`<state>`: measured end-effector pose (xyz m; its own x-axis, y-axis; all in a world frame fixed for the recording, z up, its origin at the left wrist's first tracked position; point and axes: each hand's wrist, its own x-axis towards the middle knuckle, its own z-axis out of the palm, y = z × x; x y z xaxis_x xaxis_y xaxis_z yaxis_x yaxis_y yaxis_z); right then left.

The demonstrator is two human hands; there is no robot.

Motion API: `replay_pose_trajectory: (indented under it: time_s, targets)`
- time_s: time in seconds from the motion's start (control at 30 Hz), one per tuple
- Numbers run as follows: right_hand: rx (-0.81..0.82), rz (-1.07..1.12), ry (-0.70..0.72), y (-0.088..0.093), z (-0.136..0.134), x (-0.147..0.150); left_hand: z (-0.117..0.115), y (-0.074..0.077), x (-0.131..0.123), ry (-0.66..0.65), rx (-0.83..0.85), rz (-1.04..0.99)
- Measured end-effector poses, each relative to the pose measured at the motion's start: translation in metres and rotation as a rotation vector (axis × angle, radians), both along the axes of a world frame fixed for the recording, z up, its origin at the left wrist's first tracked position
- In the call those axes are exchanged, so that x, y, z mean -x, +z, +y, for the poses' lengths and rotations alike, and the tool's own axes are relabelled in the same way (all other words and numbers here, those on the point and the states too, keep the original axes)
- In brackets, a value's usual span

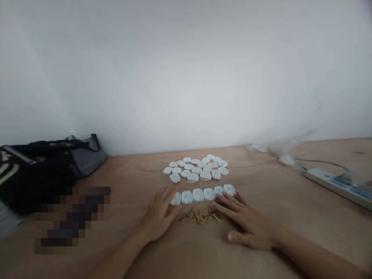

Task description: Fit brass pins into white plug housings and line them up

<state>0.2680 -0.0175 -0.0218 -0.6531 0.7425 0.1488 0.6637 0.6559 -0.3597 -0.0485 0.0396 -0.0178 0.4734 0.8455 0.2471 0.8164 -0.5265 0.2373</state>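
Observation:
Several square white plastic pieces with rounded corners [198, 195], which look like plug or socket housings, stand in a row on the wooden table. My left hand [159, 212] lies at the row's left end, fingers stretched, next to the leftmost piece and partly covering it. At the right end, my right hand [247, 217] rests with spread fingers, the fingertips by the last pieces. Both hands appear to hold nothing. Between them, nearer to me, is a small loose pile of brass-coloured metal pieces [200, 217], some of them flat strips.
Behind the row lies a cluster of similar white pieces [196, 170]. A power strip [337, 186] with plugs is at the right, near crumpled clear plastic [286, 153]. On the left sit a black bag [43, 170] and a pixelated dark object [78, 217]. A white wall [186, 77] backs the table.

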Motion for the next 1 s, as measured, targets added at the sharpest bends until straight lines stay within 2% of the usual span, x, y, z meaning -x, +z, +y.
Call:
replay_pose_trajectory:
  time_s: [0.13, 0.23, 0.4, 0.5, 0.63, 0.77, 0.9, 1.0]
  targets:
    - [-0.053, 0.019, -0.055, -0.003, 0.002, 0.002, 0.020, 0.000, 0.016, -0.056, 0.057, -0.094]
    - [-0.133, 0.053, -0.131, -0.006, 0.005, 0.008, 0.024, 0.001, 0.019, -0.076, 0.090, -0.140]
    - [-0.274, 0.163, -0.192, -0.006, 0.008, 0.020, 0.013, 0.012, 0.008, -0.034, 0.085, -0.289]
    - [-0.315, 0.239, -0.179, -0.003, 0.010, 0.029, 0.000, 0.020, -0.009, -0.070, 0.077, -0.367]
    - [-0.287, 0.325, -0.171, -0.001, 0.015, 0.045, -0.016, 0.023, -0.037, -0.182, 0.203, -0.400]
    - [-0.201, 0.382, -0.151, -0.001, 0.019, 0.055, -0.022, 0.020, -0.055, -0.210, 0.227, -0.438]
    - [-0.136, 0.394, -0.147, 0.002, 0.018, 0.054, -0.021, 0.020, -0.058, -0.204, 0.215, -0.458]
    - [-0.132, 0.411, -0.170, 0.003, 0.017, 0.050, -0.017, 0.025, -0.048, -0.184, 0.176, -0.432]
